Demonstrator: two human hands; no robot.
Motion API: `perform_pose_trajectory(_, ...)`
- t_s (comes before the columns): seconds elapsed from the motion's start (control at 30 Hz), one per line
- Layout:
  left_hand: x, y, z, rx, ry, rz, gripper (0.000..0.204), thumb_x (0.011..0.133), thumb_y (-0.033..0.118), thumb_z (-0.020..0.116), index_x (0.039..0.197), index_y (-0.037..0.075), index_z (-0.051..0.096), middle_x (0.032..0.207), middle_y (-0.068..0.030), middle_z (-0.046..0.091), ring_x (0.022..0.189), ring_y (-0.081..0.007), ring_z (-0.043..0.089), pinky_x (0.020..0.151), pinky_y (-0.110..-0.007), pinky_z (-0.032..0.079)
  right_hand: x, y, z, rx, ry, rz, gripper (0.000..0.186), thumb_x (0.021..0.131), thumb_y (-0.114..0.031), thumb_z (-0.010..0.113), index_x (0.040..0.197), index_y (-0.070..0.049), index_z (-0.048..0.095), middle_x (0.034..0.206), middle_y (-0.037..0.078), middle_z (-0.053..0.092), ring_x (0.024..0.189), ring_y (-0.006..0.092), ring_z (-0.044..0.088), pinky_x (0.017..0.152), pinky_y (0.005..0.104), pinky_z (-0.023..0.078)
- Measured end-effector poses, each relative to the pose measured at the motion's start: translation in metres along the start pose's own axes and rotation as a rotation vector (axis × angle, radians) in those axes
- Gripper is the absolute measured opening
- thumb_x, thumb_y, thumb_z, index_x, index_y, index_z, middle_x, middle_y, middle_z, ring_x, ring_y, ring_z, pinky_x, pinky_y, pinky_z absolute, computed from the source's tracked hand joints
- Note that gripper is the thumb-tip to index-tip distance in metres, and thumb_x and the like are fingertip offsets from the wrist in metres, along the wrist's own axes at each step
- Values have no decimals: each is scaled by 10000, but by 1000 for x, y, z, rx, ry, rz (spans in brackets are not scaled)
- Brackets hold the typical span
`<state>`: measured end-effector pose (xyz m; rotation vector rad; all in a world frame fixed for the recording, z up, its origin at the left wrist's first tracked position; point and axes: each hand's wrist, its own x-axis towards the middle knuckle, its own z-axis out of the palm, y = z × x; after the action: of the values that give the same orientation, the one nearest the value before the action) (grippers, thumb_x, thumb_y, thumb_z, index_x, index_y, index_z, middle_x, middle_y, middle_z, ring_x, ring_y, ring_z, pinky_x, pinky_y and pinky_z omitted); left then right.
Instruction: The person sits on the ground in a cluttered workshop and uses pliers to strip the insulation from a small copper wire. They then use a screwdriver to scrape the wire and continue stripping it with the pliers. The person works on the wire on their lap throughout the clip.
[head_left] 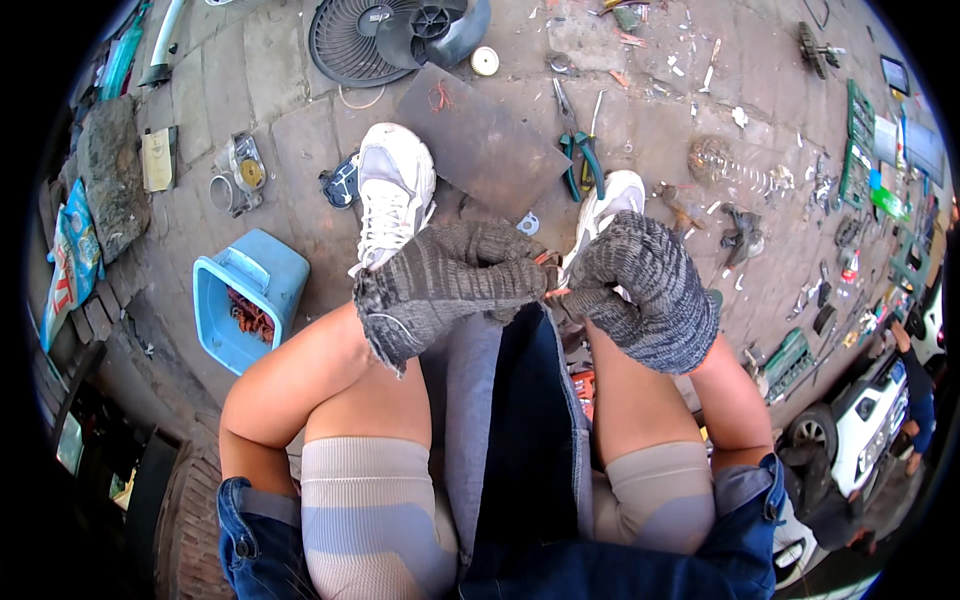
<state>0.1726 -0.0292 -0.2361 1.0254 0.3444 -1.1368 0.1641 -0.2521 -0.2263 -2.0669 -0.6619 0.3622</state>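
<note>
Both of my hands wear dark grey knitted gloves and meet between my knees. My left hand (455,268) is closed, its fingertips pinching a small orange-red piece (546,259) that looks like wire. The fingers of my right hand (640,290) are curled against the same spot from the other side. Most of what they hold is hidden by the gloves. Below them, a dark blue cloth (530,420) hangs between my thighs. A dark flat metal plate (485,140) lies on the ground just beyond my hands, with a few red wire strands on it.
A light blue bucket (250,300) with reddish scraps stands at left. Green-handled pliers (575,150) and a screwdriver (594,115) lie beyond the plate's right edge. Farther off is a black fan part (360,40). Green toolbox trays (857,145) and loose parts cover the right; a white car (870,420) is behind.
</note>
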Motion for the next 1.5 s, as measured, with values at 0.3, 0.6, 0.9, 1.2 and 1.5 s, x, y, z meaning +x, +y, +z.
perform_pose_trajectory(0.3, 4, -4, -7, -189, -81, -83, 228, 811, 137, 642, 972, -22, 613, 721, -59, 601, 604, -117, 526, 532, -229, 416, 2, -7, -1, -1, 155, 69, 259, 634, -52, 728, 842, -52, 572, 810, 98, 576, 756, 300, 548, 712, 387, 444)
perform_pose_trajectory(0.6, 5, -2, -8, -14, -125, -12, 242, 784, 148, 664, 947, -27, 628, 804, -64, 614, 704, -122, 555, 626, -250, 451, -3, 0, -1, -255, -6, 7, 232, 700, -147, 644, 920, -83, 607, 910, 95, 590, 882, 306, 553, 807, 420, 437)
perform_pose_trajectory(0.9, 8, -11, -9, 285, -75, 191, 205, 793, 109, 668, 964, 2, 637, 865, -52, 619, 741, -106, 559, 664, -231, 461, 3, 2, -24, -411, -221, -60, 187, 745, -175, 615, 918, -113, 648, 940, 50, 611, 895, 253, 568, 788, 382, 451)
perform_pose_trajectory(1.2, 3, 2, -6, 34, 9, 203, 213, 793, 80, 661, 990, 1, 641, 942, -70, 605, 820, -116, 568, 709, -236, 468, -9, 10, -3, 665, 207, 493, 286, 854, -57, 566, 1129, 15, 537, 1023, 86, 610, 940, 134, 571, 839, 257, 463)
perform_pose_trajectory(1.5, 7, 0, -4, 122, 70, 226, 201, 788, 85, 665, 962, -13, 637, 874, -60, 593, 756, -103, 550, 655, -232, 451, 9, -7, -2, 914, 165, 782, 182, 819, -61, 601, 985, 12, 587, 899, 61, 627, 817, 119, 575, 744, 251, 473)
